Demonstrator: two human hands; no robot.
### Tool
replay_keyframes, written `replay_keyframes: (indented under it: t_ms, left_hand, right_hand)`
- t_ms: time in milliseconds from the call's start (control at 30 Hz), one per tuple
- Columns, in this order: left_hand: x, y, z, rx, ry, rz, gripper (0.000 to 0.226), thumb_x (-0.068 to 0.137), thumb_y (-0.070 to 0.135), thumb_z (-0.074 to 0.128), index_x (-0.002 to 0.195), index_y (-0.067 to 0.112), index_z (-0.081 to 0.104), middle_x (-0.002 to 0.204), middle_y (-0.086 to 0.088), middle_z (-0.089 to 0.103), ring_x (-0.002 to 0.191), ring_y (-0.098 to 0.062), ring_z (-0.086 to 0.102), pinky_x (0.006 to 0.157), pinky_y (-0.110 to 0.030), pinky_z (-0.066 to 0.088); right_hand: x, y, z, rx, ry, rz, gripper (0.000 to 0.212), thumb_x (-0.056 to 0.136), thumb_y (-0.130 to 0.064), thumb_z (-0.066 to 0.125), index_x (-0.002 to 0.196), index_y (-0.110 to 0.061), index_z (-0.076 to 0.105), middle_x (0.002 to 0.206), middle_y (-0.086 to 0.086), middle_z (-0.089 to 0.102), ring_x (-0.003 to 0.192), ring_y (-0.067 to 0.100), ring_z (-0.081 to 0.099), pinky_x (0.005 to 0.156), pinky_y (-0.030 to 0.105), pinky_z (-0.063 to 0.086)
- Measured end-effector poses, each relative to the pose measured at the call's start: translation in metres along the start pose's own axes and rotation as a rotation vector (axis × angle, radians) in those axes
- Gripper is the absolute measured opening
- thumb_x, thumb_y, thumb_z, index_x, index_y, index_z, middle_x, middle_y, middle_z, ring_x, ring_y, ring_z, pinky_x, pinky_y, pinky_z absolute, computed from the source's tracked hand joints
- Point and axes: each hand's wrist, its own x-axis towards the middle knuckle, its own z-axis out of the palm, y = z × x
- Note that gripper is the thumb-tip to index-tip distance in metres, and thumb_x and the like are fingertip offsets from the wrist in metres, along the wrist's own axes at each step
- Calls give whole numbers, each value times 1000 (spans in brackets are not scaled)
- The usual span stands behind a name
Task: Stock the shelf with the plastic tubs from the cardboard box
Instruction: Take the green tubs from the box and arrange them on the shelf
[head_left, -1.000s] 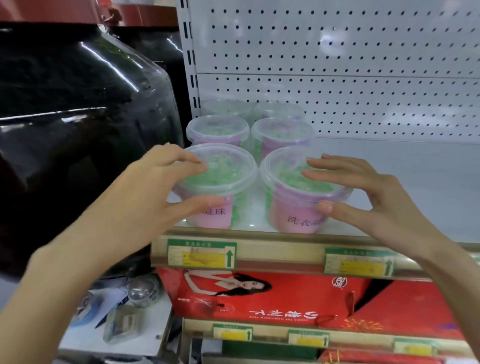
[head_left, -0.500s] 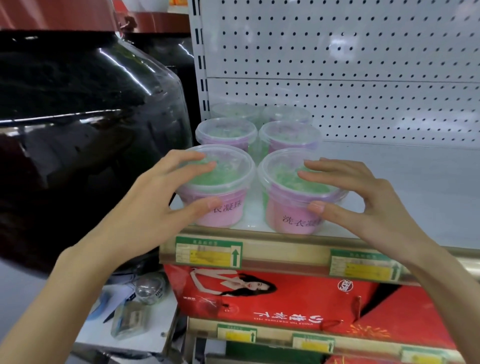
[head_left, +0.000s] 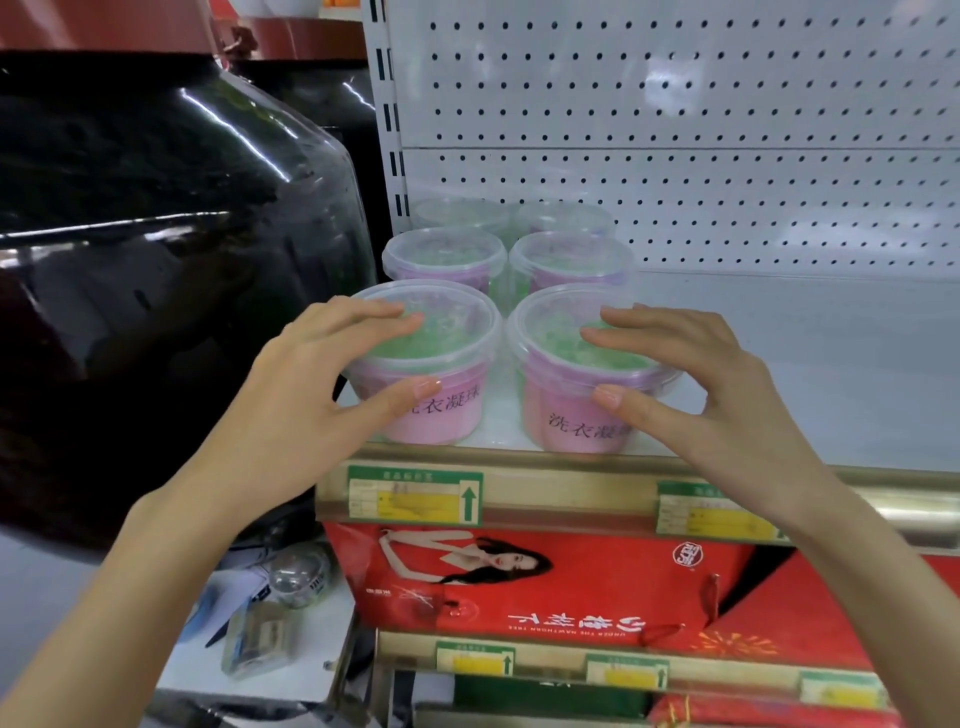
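Six plastic tubs sit on the white shelf (head_left: 810, 364) in two columns of three, left-centre of frame, close to the pegboard back panel (head_left: 675, 104).

Left hand (head_left: 311, 410) grips the left front tub (head_left: 449, 415): fingers spread and curved over the clear lid, thumb pressed on the pink wall below the rim. Right hand (head_left: 691, 395) grips the right front tub (head_left: 566, 423) the same way, with fingers across the lid and thumb on the front wall. Both front tubs stand upright at the shelf's front edge, just beside each other with a narrow gap. Green contents show through the lids, and there is black Chinese print on the pink sides.

Behind them are the middle pair (head_left: 444, 254) and then the back pair (head_left: 566, 215), blurred, against the panel. The right part of the shelf is bare white.

A big dark glass jar (head_left: 156, 260) fills the left of frame. Price-tag strip (head_left: 415, 493) runs along the shelf edge, green and yellow labels. A red printed box (head_left: 545, 577) is on the shelf below, lower centre. Small clutter at lower left is too blurred to name.
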Motion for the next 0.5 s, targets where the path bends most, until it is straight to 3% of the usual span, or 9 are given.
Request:
replay_keyframes:
  t_ms: [233, 367, 500]
  left_hand:
    - [-2, -3, 3, -23, 2, 18, 58, 79, 60, 51, 128, 29, 53, 134, 17, 48, 133, 4, 32, 116, -26, 16]
    - [-4, -1, 2, 56, -15, 66, 61, 80, 59, 45, 134, 29, 46, 143, 14, 39, 139, 3, 21, 119, -37, 6]
    - [-8, 22, 6, 189, 16, 137, 64, 83, 57, 44, 136, 23, 45, 143, 7, 42, 138, -6, 27, 118, -43, 9]
  right_hand:
    - [-1, -1, -1, -24, -25, -5, 41, 73, -56, 56, 113, -47, 58, 129, -25, 51, 127, -4, 34, 100, 4, 22]
    - [0, 0, -4, -60, -64, -10, 42, 74, -58, 53, 115, -51, 55, 133, -24, 47, 129, -4, 30, 103, 6, 20]
    - [-5, 0, -13, -210, -101, -66, 54, 78, -61, 47, 131, -47, 45, 148, -20, 32, 136, -2, 17, 112, 25, 16]
